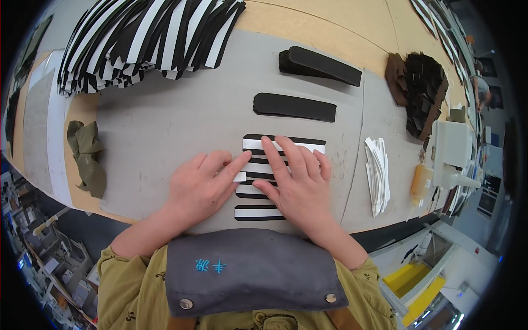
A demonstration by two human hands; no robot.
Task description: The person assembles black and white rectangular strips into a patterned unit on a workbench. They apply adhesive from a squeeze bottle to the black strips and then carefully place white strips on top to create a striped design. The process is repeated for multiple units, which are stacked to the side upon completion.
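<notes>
Several black strips with white bands lie in short rows before me, the top striped strip (314,145) farthest away and the bottom striped strip (257,212) nearest. My right hand (302,179) rests palm down across them, its fingers spread and stretched out, covering their right parts. At the left ends, my left hand (201,181) touches a strip with one extended fingertip; its other fingers are bent. Beside that hand a small white strip end (240,176) sticks out. Whether the thumb pinches it is hidden.
Beyond the strips lie a black stack (294,106) and another black stack (322,67). A large striped pile (146,41) fills the far left. Olive cloth (88,159) lies left; white strips (377,176), a dark bundle (423,93) and an amber bottle (421,181) stand right.
</notes>
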